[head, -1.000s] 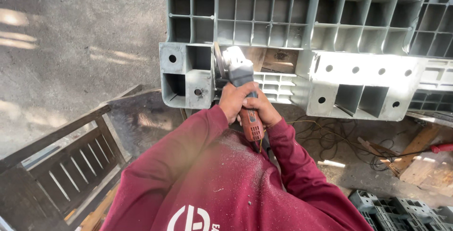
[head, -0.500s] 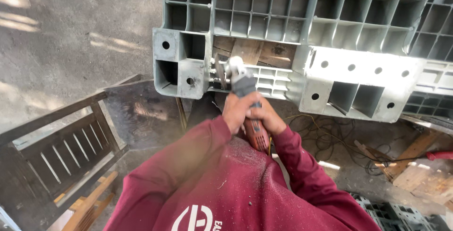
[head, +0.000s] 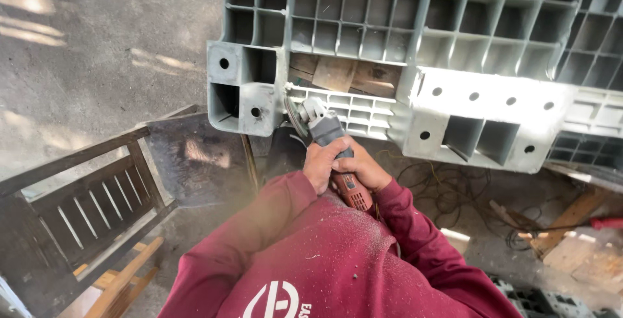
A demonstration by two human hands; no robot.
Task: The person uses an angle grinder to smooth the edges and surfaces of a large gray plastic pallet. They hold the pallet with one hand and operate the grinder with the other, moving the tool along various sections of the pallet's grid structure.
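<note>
Grey plastic pallet [head: 415, 45], ribbed and turned underside up, lies just ahead of both hands. The left hand [head: 322, 165] and the right hand [head: 362, 170] sit side by side, touching, each grip clamped around the body of an angle grinder [head: 328, 139]. Its grey head points away from the hands, and its disc [head: 293, 118] meets the pallet's near edge, beside a hollow corner block [head: 245, 87]. The grinder's red rear end sticks out behind the right grip, toward the chest. Maroon sleeves [head: 259, 227] and the shirt front are speckled with pale dust. Left of the grip stands a dark wooden slatted frame [head: 84, 207]; to its right, tangled cable [head: 448, 188] and wood scraps [head: 571, 217] lie on the concrete floor [head: 97, 65].
</note>
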